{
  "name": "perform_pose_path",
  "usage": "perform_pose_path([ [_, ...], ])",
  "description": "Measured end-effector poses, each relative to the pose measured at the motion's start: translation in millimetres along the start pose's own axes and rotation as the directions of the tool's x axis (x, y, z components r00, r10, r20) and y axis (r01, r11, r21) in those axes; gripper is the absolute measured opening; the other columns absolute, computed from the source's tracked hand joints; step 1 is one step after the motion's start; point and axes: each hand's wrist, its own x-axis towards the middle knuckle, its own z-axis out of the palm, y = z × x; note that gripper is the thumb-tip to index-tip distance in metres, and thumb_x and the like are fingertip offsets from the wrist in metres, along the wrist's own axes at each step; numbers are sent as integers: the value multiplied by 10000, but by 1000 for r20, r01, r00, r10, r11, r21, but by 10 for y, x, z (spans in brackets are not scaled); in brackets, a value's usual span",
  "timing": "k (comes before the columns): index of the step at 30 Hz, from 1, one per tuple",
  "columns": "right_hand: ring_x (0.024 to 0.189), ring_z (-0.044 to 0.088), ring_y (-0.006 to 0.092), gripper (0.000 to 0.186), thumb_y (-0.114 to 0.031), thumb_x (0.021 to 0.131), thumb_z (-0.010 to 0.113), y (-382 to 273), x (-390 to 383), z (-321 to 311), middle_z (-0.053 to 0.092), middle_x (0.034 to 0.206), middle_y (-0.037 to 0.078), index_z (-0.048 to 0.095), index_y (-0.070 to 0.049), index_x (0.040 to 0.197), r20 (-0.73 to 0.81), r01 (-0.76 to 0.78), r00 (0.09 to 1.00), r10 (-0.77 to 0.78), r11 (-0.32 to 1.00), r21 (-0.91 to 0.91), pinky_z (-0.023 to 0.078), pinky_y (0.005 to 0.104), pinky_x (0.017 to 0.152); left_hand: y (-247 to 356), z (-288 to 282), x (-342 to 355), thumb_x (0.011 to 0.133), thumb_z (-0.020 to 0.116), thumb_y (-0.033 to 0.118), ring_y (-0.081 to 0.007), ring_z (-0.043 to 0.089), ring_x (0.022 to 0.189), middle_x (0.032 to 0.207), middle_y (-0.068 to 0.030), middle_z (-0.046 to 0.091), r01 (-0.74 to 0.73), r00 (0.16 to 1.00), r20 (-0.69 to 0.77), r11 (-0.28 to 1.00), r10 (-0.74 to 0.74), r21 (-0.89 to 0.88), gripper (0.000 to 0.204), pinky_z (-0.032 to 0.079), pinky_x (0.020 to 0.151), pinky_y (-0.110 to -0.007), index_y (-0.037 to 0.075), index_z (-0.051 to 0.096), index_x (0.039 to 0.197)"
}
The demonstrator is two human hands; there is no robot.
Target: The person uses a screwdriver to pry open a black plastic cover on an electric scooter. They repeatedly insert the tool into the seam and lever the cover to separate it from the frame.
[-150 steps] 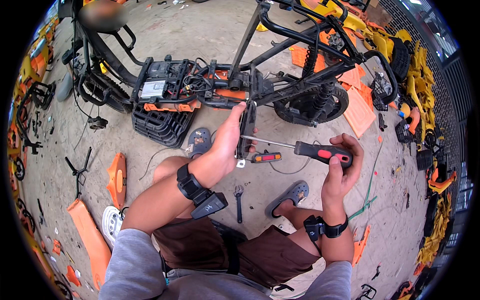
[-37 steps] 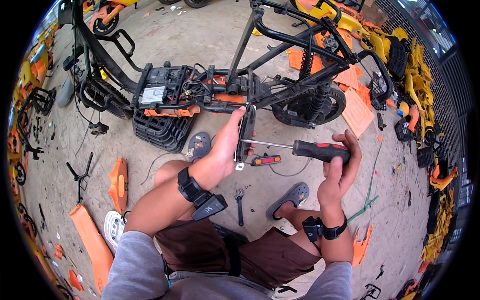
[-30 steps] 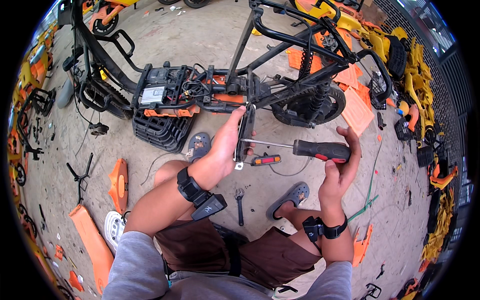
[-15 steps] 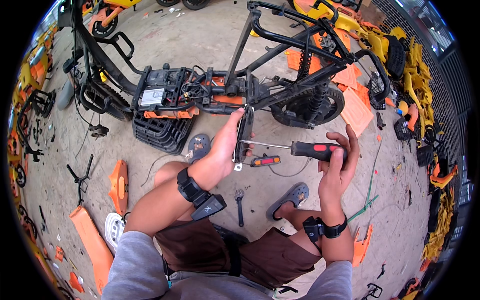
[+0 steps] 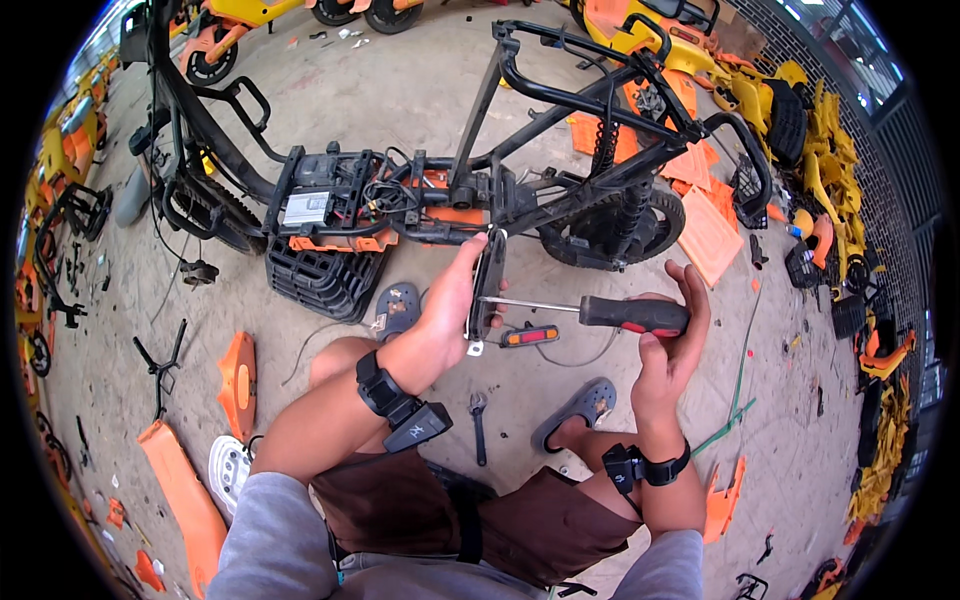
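My left hand (image 5: 447,305) grips a flat dark part with a pale metal rim (image 5: 486,288), held on edge in front of me. My right hand (image 5: 672,360) has a screwdriver (image 5: 625,314) with a black and red handle, its thumb below the handle and its fingers raised around the end. The screwdriver's shaft runs left, and its tip meets the face of the dark part; the exact contact point is too small to make out. Just beyond stands a stripped black scooter frame (image 5: 535,125). A small red and amber light (image 5: 530,336) lies on the floor underneath.
An adjustable wrench (image 5: 480,428) lies between my feet. Under the frame sits a black crate (image 5: 325,283). Orange panels (image 5: 185,500) lie at the left, and more orange panels (image 5: 712,240) by the rear wheel. Yellow body parts (image 5: 840,190) pile along the right wall.
The screwdriver handle has turned, so its red patches now face lower. My right fingers have shifted around it. The whole scene sits slightly lower in view.
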Motion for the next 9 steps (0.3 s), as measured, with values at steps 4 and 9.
perform_pose_path([
  [4, 906, 628, 156, 620, -75, 874, 464, -166, -9, 2, 520, 1330, 191, 308, -4, 1469, -2, -424, 902, 431, 890, 168, 507, 265, 721, 32, -48, 8, 915, 554, 563, -190, 571, 597, 820, -88, 595, 31, 999, -23, 999, -31, -16, 495, 461, 476, -323, 84, 571, 1038],
  [9, 978, 568, 141, 643, -199, 927, 580, 30, -78, -114, 453, 1395, 189, 307, -35, 1485, 57, -210, 977, 206, 974, 84, 451, 268, 897, 51, 14, -27, 904, 573, 563, -193, 583, 592, 822, -90, 602, 14, 1000, -13, 1000, -13, 10, 497, 459, 472, -325, 96, 563, 1072],
])
